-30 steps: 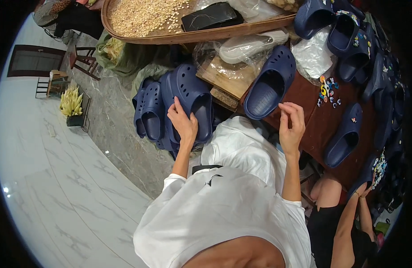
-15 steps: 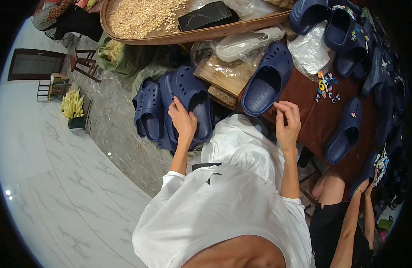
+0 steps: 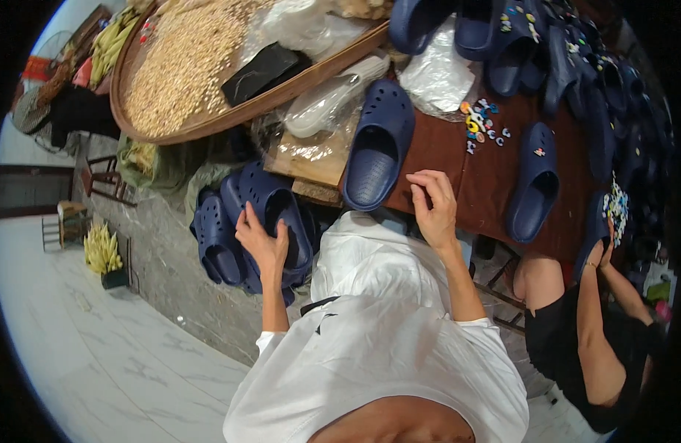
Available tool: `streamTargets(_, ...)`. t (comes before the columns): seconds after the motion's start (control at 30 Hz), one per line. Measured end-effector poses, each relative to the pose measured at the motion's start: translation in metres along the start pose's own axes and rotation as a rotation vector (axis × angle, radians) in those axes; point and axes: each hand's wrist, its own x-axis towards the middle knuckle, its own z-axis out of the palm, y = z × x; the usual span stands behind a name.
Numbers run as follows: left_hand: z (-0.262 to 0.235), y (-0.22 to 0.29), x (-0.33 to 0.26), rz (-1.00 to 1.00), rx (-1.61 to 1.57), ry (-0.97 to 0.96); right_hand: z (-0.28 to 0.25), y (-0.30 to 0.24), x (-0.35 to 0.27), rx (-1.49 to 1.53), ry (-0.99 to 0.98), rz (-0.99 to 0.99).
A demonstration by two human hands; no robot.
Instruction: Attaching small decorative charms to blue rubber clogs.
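left hand [image 3: 261, 240]: fingers spread flat on a navy clog [image 3: 278, 214] atop the low pile beside the worktop [image 3: 488, 173], pinning it; gripping nothing
right hand [image 3: 433, 207]: half curled at worktop edge, fingertips pinched; anything held too small to tell
nearest clog [image 3: 376, 148]: sole down, just left of right hand
charms [image 3: 481, 124]: small coloured heap, within reach
clear bags [image 3: 322, 107]: crumpled plastic, one wraps a pale clog
tray [image 3: 208, 118]: round, woven, holds grain

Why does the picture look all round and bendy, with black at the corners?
In the head view, a fisheye lens curves straight lines, so the brown table and the marble floor bow toward the rim, and the corners go black. Light is even and soft; the left hand on a navy clog and the right hand look sharp.
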Motion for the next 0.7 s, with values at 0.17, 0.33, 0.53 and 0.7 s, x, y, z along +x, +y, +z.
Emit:
streamTargets(0.17, -0.032, 0.069, 0.032, 0.056, -0.318, 0.116, -0.006, 0.005, 0.001, -0.018, 0.106, 0.013)
streamTargets(0.33, -0.006, 0.132, 0.047, 0.386, -0.584, 0.049, -0.037, 0.023, -0.013, -0.154, 0.268, 0.206)
streamTargets(0.53, 0.032, 0.204, 0.040, 0.450, -0.684, -0.299, -0.102, 0.055, -0.013, -0.623, 0.432, 0.215)
streamTargets(0.7, 0.080, 0.208, 0.044, 0.556, -0.493, -0.402, -0.135, 0.118, -0.007, -0.700, 0.394, 0.295)
